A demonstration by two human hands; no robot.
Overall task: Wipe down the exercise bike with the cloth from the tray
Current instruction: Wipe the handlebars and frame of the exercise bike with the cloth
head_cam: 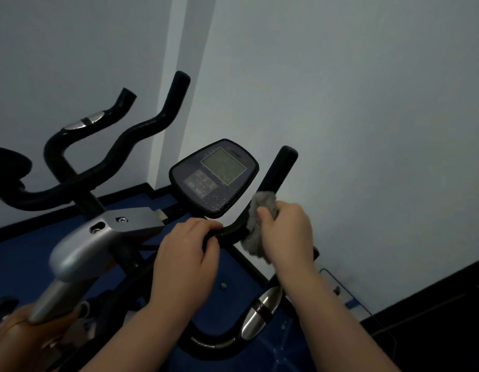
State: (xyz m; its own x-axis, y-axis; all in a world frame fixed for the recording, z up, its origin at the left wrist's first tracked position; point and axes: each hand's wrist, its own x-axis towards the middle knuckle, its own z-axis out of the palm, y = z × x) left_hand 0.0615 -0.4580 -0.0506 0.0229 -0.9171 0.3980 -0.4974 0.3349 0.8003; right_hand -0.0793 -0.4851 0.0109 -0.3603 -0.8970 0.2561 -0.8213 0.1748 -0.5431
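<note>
The exercise bike's black handlebar (275, 173) rises to the right of its console (214, 175), whose screen is speckled with droplets. My right hand (288, 232) is shut on a fluffy grey cloth (255, 224) that is wrapped around the bend of that handlebar. Just left of it, under the console, my left hand (187, 251) grips the same bar. A lower loop of the handlebar with a silver pulse sensor (261, 310) lies beneath my right forearm. No tray is in view.
A second bike (80, 237) with a silver frame and black curved handlebars stands at the left. The blue floor mat (227, 277) lies below. A pale wall fills the background, and a dark floor with a cable (388, 328) is at the lower right.
</note>
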